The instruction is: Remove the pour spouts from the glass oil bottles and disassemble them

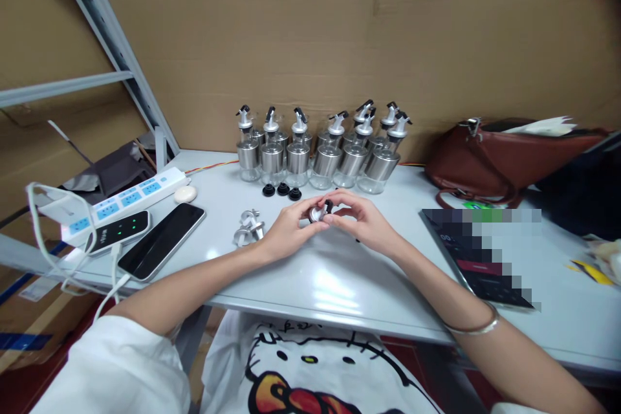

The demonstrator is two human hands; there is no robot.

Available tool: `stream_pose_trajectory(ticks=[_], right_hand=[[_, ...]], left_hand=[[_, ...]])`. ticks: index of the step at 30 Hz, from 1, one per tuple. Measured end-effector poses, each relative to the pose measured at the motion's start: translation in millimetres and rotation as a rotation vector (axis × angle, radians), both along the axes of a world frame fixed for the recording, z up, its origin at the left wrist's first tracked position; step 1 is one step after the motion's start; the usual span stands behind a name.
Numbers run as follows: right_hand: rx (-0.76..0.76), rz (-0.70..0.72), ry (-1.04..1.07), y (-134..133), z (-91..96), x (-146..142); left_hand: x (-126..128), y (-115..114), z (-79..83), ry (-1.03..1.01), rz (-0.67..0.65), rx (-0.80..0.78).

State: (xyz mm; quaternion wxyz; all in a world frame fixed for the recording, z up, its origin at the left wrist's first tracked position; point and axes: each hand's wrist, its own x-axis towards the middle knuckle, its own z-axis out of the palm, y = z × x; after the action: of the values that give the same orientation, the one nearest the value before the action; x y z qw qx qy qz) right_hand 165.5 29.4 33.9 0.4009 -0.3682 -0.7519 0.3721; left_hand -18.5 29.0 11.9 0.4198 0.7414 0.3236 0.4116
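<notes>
Both hands meet over the middle of the pale grey table (pixel 339 284). My left hand (pixel 286 233) and my right hand (pixel 361 217) pinch a small silver pourer spout with a black part (pixel 320 211) between their fingertips. Just left of my left hand lie two loose silver spouts (pixel 249 226). Three black rubber stoppers (pixel 282 191) sit in a row behind the hands. Several glass and steel dispenser bottles (pixel 320 152) with spouts fitted stand in a cluster at the back, against the cardboard wall.
At the left lie a white power strip (pixel 121 200), a power bank (pixel 119 231), a dark phone (pixel 162 240) and a small oval white object (pixel 185 194). A brown leather bag (pixel 504 155) and a tablet (pixel 480 259) occupy the right. A metal shelf frame (pixel 111 45) rises at left.
</notes>
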Motion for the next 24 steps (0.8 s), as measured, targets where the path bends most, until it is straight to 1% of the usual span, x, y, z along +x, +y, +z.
stream_pose_trajectory(ticks=[4, 7, 10, 18, 21, 24], right_hand=[[0.018, -0.030, 0.000, -1.8, 0.7, -1.8], [0.048, -0.060, 0.015, -2.6, 1.6, -2.0], [0.065, -0.070, 0.011, -2.9, 2.6, -1.1], [0.109, -0.091, 0.008, -1.4, 2.4, 0.5], [0.065, -0.078, 0.062, 0.7, 3.3, 1.9], [-0.030, -0.057, 0.124, 1.5, 5.4, 3.2]], left_hand=[[0.4, -1.3, -0.3, -0.045, -0.013, -0.033], [1.2, -2.5, -0.4, -0.142, -0.055, -0.083], [2.3, -2.9, -0.2, -0.215, -0.061, -0.134], [3.6, -1.4, -4.4, -0.215, -0.055, -0.145], [3.7, -2.5, -5.1, -0.176, -0.066, -0.123], [3.2, -4.0, -4.0, -0.150, -0.099, -0.088]])
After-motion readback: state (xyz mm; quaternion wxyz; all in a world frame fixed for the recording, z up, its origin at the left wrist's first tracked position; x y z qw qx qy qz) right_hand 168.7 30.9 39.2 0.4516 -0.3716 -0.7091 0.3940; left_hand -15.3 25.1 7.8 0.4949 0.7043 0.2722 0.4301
